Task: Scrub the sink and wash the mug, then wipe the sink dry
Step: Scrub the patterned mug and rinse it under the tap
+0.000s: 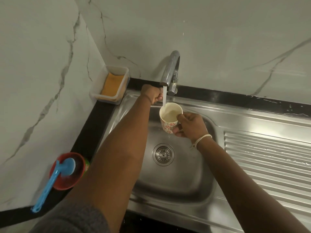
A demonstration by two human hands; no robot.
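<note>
Over the sink (193, 179) basin, directly under the tap (170, 71) spout, I logged the mug (170, 117) held upright with its mouth facing up, the stream falling just inside the rim on the side away from me. Right hand (191, 126) gripped the mug from its right side, thumb hooked over the rim and fingers curled round the handle side; the handle itself was hidden by the fingers. Cloudy water stood inside and a few drops fell from the base toward the drain (163, 154). Left hand (152, 95) reached past the mug to the rear left of the spout, fingers curled round something at the tap; I could not tell whether that was the lever. Key relation: the mug's axis ran vertical, in line with the stream, and the right hand was the nearer one and the only one on it. My judgement: rinse stage, with tipping out likely next, which needs a roll of the right wrist toward the basin. A blue brush (50, 184) lay in a red bowl (67, 182) on the left counter, well apart.
</note>
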